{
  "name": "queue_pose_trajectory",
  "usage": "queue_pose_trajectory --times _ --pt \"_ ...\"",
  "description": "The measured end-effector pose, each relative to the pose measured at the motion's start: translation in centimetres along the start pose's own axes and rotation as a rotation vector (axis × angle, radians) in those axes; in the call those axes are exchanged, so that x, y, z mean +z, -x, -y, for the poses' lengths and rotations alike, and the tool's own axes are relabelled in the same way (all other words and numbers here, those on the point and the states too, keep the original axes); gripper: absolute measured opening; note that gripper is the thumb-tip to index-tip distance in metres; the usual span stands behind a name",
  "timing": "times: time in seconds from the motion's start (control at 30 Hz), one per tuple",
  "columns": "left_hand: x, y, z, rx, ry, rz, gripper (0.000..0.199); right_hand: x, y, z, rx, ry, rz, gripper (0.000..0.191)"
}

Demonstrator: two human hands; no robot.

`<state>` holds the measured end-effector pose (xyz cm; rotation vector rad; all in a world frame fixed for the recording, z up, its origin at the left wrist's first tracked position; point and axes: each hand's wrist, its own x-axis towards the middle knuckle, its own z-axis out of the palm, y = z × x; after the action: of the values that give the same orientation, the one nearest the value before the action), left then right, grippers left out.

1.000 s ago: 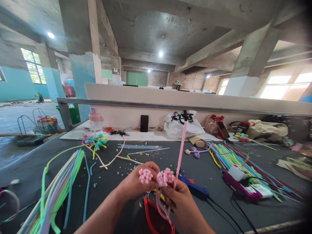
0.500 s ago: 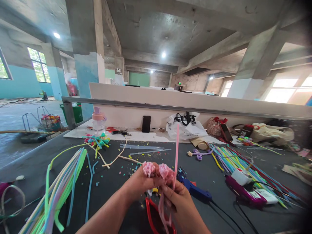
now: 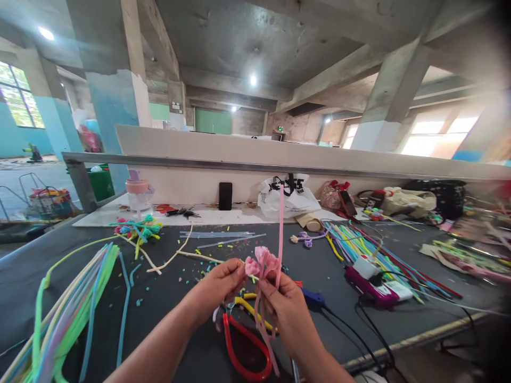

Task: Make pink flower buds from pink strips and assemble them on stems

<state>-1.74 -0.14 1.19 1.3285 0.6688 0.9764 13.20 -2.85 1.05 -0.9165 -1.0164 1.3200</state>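
My right hand pinches a bunch of pink pipe-cleaner flowers. Their pink stems hang down below the fingers, and one straight pink pipe cleaner stands upright from the grip. Just left of the bunch is my left hand, thumb and fingers pressed together. Its fingertips are close to the leftmost pink flower; what they hold, if anything, is hidden. Under the hands lie red-handled scissors and yellow pipe cleaners. A blue glue gun is partly covered by my right hand.
Bundles of coloured pipe cleaners lie left and right. Finished-looking coloured pieces, clear glue sticks and scraps are scattered behind my hands. A bottle, phone and white bag stand farther back. Purple device with cables, right.
My left fingers have moved from over the pink flowers to their left side. The flowers now gather above my right hand. The view has swung to the right, showing more of the scissors.
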Motion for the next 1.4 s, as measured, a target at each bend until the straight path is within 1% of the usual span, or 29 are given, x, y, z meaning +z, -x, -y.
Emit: queue_pose_trajectory --times 0.07,0.13,0.2,0.27,0.33,0.47,0.6,0.73,0.8,0.87,1.03,1.1,1.17,1.27,1.33,1.4 --pt "0.0 0.0 0.3 0.004 0.031 0.012 0.038 0.1 0.0 0.2 -0.020 -0.006 0.003 0.034" --pt "0.0 0.1 0.5 -0.021 0.059 0.024 0.040 0.2 0.1 0.3 -0.042 -0.005 0.008 0.032" --pt "0.2 0.2 0.6 -0.051 0.086 0.015 0.035 0.2 0.1 0.3 -0.054 0.002 0.019 0.030" --pt "0.6 0.1 0.6 -0.063 0.126 -0.027 0.029 0.2 0.1 0.1 -0.060 0.010 0.030 0.030" --pt "1.0 -0.1 0.7 -0.052 0.183 -0.065 0.033 0.0 0.0 -0.1 -0.065 0.022 0.031 0.032" --pt "1.4 -0.3 0.9 0.003 0.227 -0.062 0.034 -0.1 -0.3 -0.5 -0.087 0.053 0.007 0.032" --pt "1.5 -0.1 0.6 -0.030 0.176 -0.102 0.029 -0.1 -0.2 -0.5 -0.095 0.085 0.002 0.029" --pt "1.5 0.0 0.7 0.007 0.123 -0.014 0.031 -0.2 -0.3 -0.4 -0.104 0.044 0.017 0.029" --pt "1.6 0.0 1.0 0.050 0.052 0.025 0.032 -0.3 -0.4 -0.5 -0.090 0.011 0.018 0.029" --pt "1.7 0.1 1.4 0.095 -0.024 0.038 0.029 -0.5 -0.6 -0.7 -0.078 -0.017 0.019 0.028" --pt "1.6 -0.1 1.9 0.145 -0.196 -0.010 0.024 -0.9 -1.1 -1.2 -0.126 0.039 -0.024 0.025" --pt "1.5 -0.3 1.9 0.146 -0.215 -0.013 0.024 -1.0 -1.3 -1.4 -0.144 0.080 -0.043 0.023" --pt "1.4 -0.4 2.0 0.120 -0.179 -0.003 0.022 -1.0 -1.4 -1.4 -0.161 0.101 -0.041 0.024" --pt "1.6 -0.5 1.9 0.066 -0.055 -0.013 0.019 -0.8 -1.3 -1.3 -0.153 0.081 0.015 0.030" --pt "1.6 -0.5 1.7 0.044 0.026 -0.046 0.014 -0.7 -1.1 -1.2 -0.113 0.062 0.053 0.032" --pt "1.3 -0.6 1.4 0.007 0.112 -0.116 0.016 -0.6 -0.8 -1.0 -0.049 0.068 0.067 0.035"
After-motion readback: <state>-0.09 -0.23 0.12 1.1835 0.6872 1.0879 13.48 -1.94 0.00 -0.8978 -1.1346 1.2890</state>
